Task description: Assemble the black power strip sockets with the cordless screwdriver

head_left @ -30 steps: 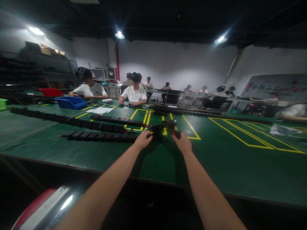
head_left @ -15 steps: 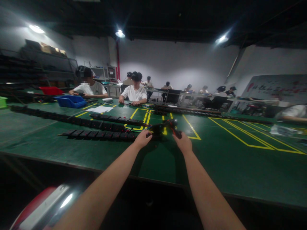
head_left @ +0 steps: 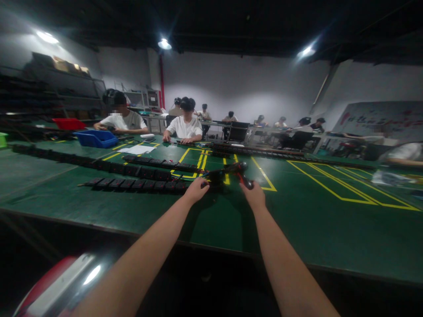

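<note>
My right hand [head_left: 254,194] is closed around the handle of a black and red cordless screwdriver [head_left: 244,177]. The tool's body lies level and points left, toward my other hand. Over the right end of a segmented black strip [head_left: 142,185], my left hand [head_left: 197,190] has its fingers curled on a dark part. Dim light hides exactly where the tool's tip meets the strip. Thin coloured wires show just beyond my left fingers.
More black strips [head_left: 95,164] lie on the green table [head_left: 297,233], which bears yellow tape lines. A blue bin [head_left: 97,139], a red bin [head_left: 68,124] and white paper [head_left: 137,150] stand or lie at the left. Several people sit across the table and behind.
The screwdriver's body has shifted slightly up and right, and its handle shows a little more above my right hand. My left hand stays in nearly the same place.
</note>
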`<state>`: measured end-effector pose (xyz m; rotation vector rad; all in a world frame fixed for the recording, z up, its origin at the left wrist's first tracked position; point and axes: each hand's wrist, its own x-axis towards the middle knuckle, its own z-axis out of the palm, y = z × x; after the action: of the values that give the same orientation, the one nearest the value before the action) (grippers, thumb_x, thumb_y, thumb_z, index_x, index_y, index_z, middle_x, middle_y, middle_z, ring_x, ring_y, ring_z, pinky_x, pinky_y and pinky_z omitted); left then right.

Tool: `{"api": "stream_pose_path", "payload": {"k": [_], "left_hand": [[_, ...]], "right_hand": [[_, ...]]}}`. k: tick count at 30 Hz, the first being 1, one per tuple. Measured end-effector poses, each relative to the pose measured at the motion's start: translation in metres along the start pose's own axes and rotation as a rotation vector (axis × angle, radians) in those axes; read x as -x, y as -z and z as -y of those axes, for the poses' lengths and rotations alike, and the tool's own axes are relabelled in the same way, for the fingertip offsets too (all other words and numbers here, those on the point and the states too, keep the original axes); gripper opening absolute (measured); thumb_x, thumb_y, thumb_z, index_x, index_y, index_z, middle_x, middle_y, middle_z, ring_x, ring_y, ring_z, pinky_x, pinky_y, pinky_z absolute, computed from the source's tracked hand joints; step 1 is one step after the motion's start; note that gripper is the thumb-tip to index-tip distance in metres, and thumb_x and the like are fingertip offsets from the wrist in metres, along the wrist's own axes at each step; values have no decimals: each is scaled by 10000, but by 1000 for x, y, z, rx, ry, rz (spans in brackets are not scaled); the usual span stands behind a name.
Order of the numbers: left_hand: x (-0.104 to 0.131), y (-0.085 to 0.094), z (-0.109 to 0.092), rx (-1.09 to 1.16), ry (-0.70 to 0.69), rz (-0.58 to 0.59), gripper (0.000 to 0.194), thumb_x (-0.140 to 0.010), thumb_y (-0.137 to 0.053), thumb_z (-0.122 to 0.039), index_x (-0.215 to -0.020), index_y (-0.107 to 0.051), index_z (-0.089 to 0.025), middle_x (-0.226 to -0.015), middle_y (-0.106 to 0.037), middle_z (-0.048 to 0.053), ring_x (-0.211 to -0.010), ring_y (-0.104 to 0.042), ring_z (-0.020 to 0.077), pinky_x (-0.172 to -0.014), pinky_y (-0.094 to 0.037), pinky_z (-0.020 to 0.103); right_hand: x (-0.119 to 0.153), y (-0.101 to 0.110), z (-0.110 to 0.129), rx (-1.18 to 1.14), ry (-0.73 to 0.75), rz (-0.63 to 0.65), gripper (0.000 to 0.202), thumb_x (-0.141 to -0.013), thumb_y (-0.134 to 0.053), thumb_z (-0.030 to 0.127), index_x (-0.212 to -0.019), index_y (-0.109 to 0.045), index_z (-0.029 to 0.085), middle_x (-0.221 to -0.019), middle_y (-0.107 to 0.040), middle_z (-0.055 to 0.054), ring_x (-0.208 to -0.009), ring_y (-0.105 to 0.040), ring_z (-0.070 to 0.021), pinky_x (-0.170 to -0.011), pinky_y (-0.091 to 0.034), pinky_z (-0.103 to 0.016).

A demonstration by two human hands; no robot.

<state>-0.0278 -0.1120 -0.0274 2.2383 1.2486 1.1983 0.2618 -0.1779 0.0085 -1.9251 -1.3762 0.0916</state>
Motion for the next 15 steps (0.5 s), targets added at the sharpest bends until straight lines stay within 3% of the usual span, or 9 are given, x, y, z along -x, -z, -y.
{"api": "stream_pose_path", "payload": {"k": [6, 15], "left_hand": [[0, 2, -3, 1, 9, 0, 127, -916, -655, -269, -974, -731, -187, -1076, -697, 84, -1062, -652, 234, -1018, -536, 412], [-1, -1, 1, 1, -2, -4, 125, -917, -657, -272, -970, -727, -183, -1059, -691, 81, -1034, -645, 223, -984, -541, 394]], "right_hand": [[-3, -2, -6, -134, -9, -67, 564, -858, -704, 559, -1250, -674, 154, -1157, -744, -143, -1031, -695, -284, -863, -509, -353], [-10, -8, -15, -142, 4, -102, 628, -771, -768, 372, -1339, -603, 161, -1275, -681, -144, -1123, -661, -274, -968, -505, -363]]}}
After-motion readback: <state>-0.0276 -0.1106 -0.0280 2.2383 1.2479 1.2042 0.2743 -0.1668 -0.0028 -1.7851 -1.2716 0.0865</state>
